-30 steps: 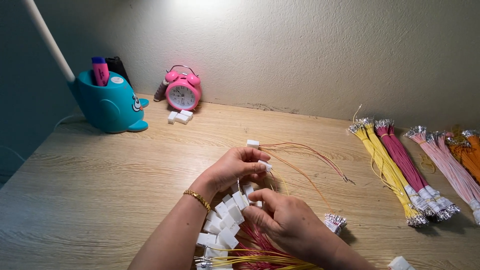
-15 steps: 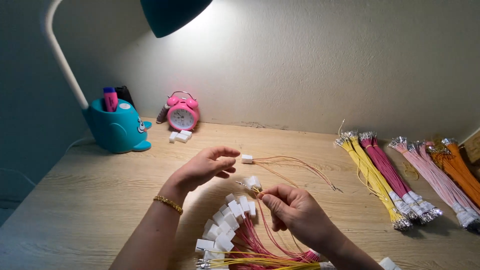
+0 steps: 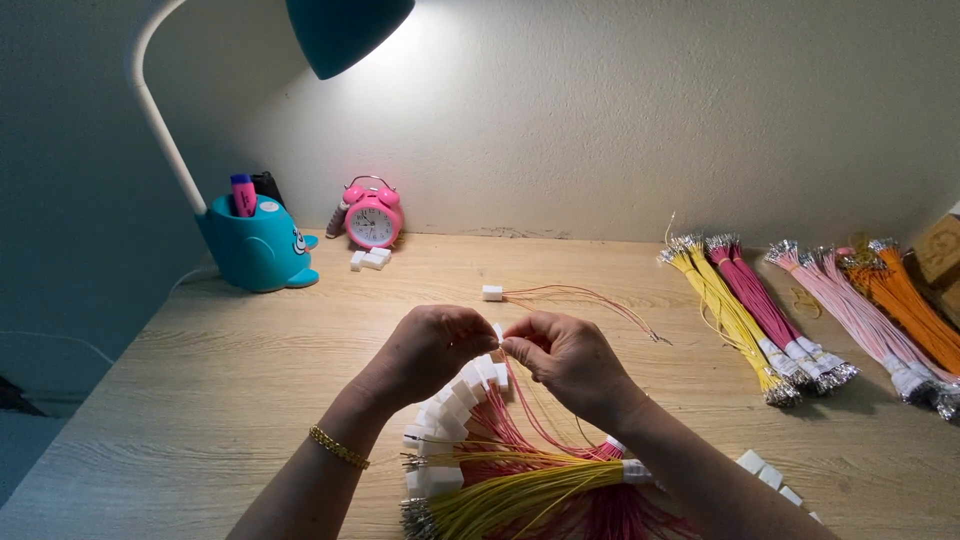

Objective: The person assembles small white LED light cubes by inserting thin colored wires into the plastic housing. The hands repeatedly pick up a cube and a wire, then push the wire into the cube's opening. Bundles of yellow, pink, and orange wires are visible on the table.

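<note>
Two hands meet over the front middle of the desk [image 3: 200,400]. Far left, near the back edge: teal whale-shaped pen holder [image 3: 256,248] under a teal lamp [image 3: 345,30], then a pink alarm clock [image 3: 372,215] with loose white connectors [image 3: 368,259] before it. My left hand [image 3: 435,345], wearing a gold bracelet [image 3: 338,447], has drawn back toward my right hand [image 3: 565,358] since half a second ago, when it reached out toward the finished harness [image 3: 560,296], which now lies alone behind both hands. Fingertips of both hands are pinched together on one small white connector [image 3: 497,332] and its thin wire. Below them fan white-capped pink and yellow wires [image 3: 520,480]. Right edge: yellow, magenta, pink and orange wire bundles [image 3: 800,310], and a brown cardboard box corner [image 3: 940,250].
</note>
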